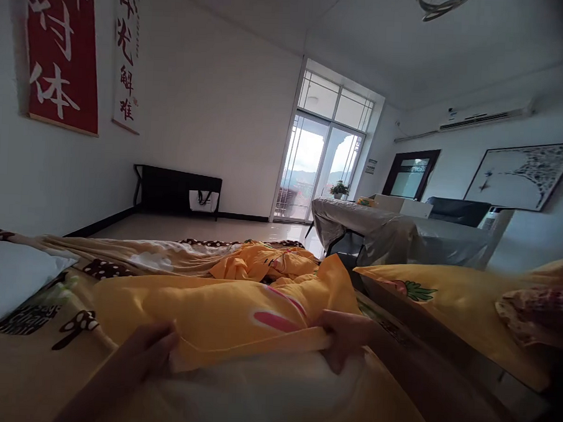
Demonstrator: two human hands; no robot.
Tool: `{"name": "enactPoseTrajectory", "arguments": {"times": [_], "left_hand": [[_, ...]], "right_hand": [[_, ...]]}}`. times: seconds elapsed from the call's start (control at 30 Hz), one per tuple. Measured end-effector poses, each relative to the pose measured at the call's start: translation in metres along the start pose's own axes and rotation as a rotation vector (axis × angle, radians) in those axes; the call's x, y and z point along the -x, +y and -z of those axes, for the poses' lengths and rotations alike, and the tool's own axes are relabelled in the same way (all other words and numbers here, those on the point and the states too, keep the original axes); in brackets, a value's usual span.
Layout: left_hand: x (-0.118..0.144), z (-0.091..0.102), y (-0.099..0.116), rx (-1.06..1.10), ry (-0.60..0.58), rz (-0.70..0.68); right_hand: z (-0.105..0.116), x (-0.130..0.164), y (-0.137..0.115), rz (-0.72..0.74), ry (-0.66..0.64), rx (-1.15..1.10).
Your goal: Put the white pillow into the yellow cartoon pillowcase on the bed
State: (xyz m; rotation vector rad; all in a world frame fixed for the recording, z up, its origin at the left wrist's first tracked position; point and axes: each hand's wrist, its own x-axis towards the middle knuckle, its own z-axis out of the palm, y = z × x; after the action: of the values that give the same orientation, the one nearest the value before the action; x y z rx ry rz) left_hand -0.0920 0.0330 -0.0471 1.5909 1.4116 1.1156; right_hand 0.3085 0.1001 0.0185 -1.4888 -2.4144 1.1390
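A yellow pillowcase (203,304) with a pink print stretches across the space before me, its open edge facing my body. At that edge, a pale white pillow (274,385) shows below the hem, partly covered by the case. My left hand (152,348) is closed on the hem at its left side. Toward the right end of the same hem, my right hand (344,335) grips the fabric with bent fingers. Beyond the pillowcase lies a crumpled heap of yellow cloth (270,260) on a brown patterned blanket (27,361).
A white pillow (12,280) lies at the left. At the right is another yellow pillow (455,299) with a pineapple print. Farther back stand a plastic-covered table (383,228), a black bench (170,190) with a white bag (203,201), and a glass door (306,168).
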Motion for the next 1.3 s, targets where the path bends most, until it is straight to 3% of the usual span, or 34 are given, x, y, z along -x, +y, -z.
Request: {"name": "enactPoseTrajectory", "arguments": {"times": [0.07, 0.23, 0.3, 0.43, 0.57, 0.7, 0.87, 1.03, 1.17, 1.23, 1.3], "left_hand": [[0.002, -0.005, 0.001, -0.201, 0.024, -0.039], [0.01, -0.023, 0.011, -0.521, 0.027, -0.06], [0.013, -0.028, 0.02, -0.542, -0.016, -0.037], [0.014, -0.037, 0.04, -0.653, -0.112, 0.149], [0.008, -0.04, 0.037, -0.79, -0.145, 0.18], [0.001, -0.04, 0.016, -0.823, -0.218, 0.18], [-0.004, -0.046, 0.001, -0.853, -0.209, 0.133], [-0.003, -0.051, 0.013, -0.897, -0.198, 0.148], [0.004, -0.04, 0.033, -0.764, -0.247, 0.18], [0.006, -0.031, 0.031, -0.697, -0.247, 0.215], [0.006, -0.021, 0.016, -0.579, -0.231, 0.218]], "right_hand": [[-0.006, -0.006, -0.009, 0.003, -0.112, 0.245], [-0.033, -0.031, -0.016, 0.047, 0.032, 0.683], [-0.047, -0.039, -0.014, 0.065, 0.11, 0.737], [-0.068, -0.051, -0.008, 0.093, 0.17, 0.727], [-0.072, -0.061, -0.003, 0.118, 0.194, 0.742], [-0.058, -0.062, 0.004, 0.079, 0.195, 0.648], [-0.03, -0.042, 0.013, 0.086, 0.118, 0.297], [-0.008, -0.032, 0.014, 0.057, -0.025, 0.152], [-0.002, -0.036, 0.01, 0.022, -0.124, 0.09], [-0.003, -0.037, 0.014, 0.001, -0.116, -0.024], [-0.006, -0.037, 0.021, -0.039, -0.049, -0.212]]}}
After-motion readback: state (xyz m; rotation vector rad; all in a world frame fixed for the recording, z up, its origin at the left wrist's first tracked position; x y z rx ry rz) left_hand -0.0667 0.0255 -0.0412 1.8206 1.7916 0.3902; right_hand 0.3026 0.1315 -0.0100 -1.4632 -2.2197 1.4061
